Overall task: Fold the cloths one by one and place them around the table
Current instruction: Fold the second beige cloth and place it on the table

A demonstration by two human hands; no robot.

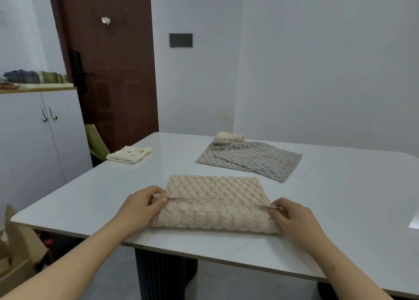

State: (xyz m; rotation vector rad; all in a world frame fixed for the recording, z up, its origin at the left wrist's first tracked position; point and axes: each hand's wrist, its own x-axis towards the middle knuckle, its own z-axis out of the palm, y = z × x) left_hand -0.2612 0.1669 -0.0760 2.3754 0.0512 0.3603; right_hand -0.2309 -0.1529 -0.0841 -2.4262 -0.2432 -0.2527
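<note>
Cream, spot-patterned cloth lies already folded into a small pad at the far left edge of the glossy white table, so at least one piece looks finished and placed.

Nearer the front edge, the left hand pinches the left corner of a beige, bubble-textured fleece cloth between thumb and curled fingers. That cloth lies just in front of the person, with its near part rolled up and over, so the raised edge sits about halfway across the flat layer beneath.

Behind it, well apart, unfolded grey scalloped-edge cloth is spread out and overlapping itself; whether it is one piece or two I cannot tell. A small folded peach cloth rests on its far corner.

The right hand pinches the opposite corner of the beige flap in the same way.

This appears to be the first fold of the beige cloth. The next move likely calls for both hands to carry the pinched edge evenly to the far edge, square the corners, then let go and smooth it.
</note>
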